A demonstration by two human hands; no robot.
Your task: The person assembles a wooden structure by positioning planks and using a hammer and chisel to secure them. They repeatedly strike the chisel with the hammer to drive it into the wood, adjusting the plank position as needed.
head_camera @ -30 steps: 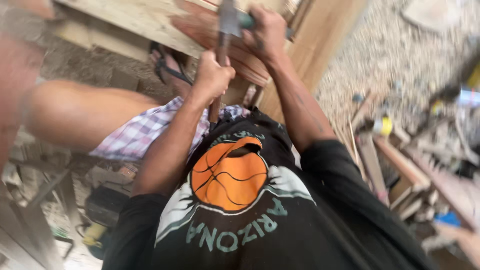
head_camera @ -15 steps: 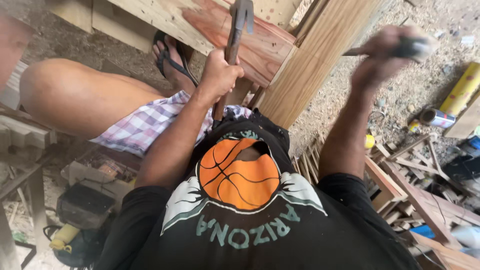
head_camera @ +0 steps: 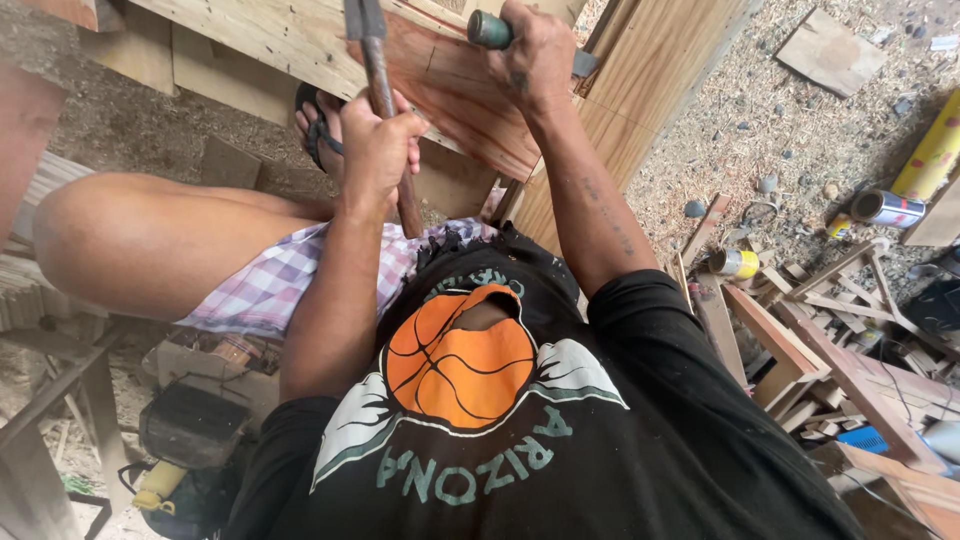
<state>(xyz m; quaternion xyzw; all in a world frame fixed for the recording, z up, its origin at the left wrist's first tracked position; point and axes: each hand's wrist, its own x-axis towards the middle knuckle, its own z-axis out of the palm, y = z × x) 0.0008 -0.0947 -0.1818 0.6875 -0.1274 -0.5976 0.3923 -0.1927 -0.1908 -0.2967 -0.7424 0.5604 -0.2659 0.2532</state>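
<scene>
A hammer [head_camera: 380, 90] is gripped by the left hand [head_camera: 378, 150], which is closed tight around the wooden handle about midway along it. The handle's long axis runs nearly upright in the view, from below the fist up to the metal head at the top edge, where it is partly cut off. A chisel [head_camera: 495, 30] with a green handle is held in the closed right hand [head_camera: 535, 60]; only the butt of the handle shows to the left of the fist, and a short dark stub shows beyond it on the right — whether that is the blade cannot be told.

Both tools are held over the reddish wooden board [head_camera: 450, 100], which slopes down to the right. Taken from the board, the chisel lies across its upper part with its long axis nearly level, and the hammer head stands just to the left of the chisel's butt, near but apart. The left hand is the nearer of the two to that butt.

The chisel's tip and its contact with the board are hidden by the fingers. A sandalled foot [head_camera: 318, 130] is seen just left of the board, under the pale plank [head_camera: 250, 35].
</scene>
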